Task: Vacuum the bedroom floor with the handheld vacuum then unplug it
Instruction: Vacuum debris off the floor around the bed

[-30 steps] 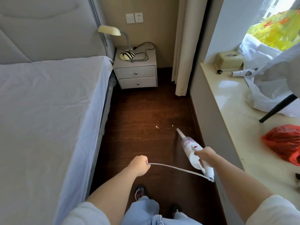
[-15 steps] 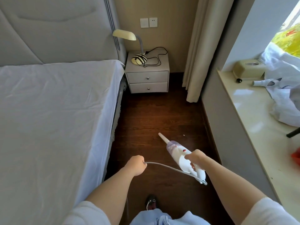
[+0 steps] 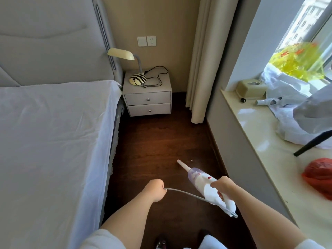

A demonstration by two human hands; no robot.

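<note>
My right hand [image 3: 221, 186] grips the handle of the white handheld vacuum [image 3: 203, 182], whose narrow nozzle [image 3: 182, 164] points down and away at the dark wooden floor [image 3: 158, 146]. A small white crumb [image 3: 191, 160] lies on the floor just right of the nozzle tip. My left hand [image 3: 156, 189] is closed on the vacuum's grey cord [image 3: 188, 194], which runs from my fist to the rear end of the vacuum. A wall socket [image 3: 151, 40] sits above the nightstand.
The bed [image 3: 50, 141] with a white sheet borders the floor strip on the left. A white nightstand [image 3: 147, 97] with a lamp stands at the far end, a curtain [image 3: 201, 69] beside it. A window ledge [image 3: 265, 141] with bags runs along the right.
The nozzle has swung from near the right wall towards the middle of the floor. One of the two crumbs seen earlier is no longer visible. Both hands keep their grips.
</note>
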